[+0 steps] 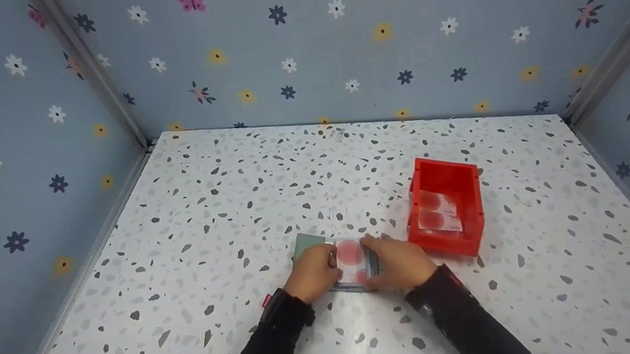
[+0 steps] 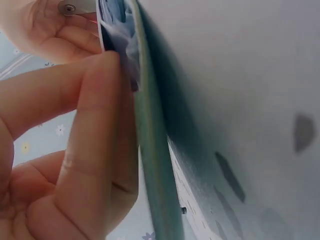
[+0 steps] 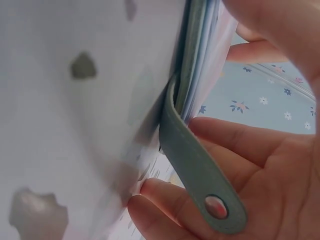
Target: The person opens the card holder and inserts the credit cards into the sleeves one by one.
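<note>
Holding a green-covered booklet (image 1: 309, 242) between left hand (image 1: 313, 272) and right hand (image 1: 403, 261)

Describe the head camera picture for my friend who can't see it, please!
A person's left hand and right hand hold an open green booklet, with pink circles showing between them, on a white speckled table. Beside the right hand, a red bin holds cards with reddish circles, and a blue flowered wall stands behind.
</note>
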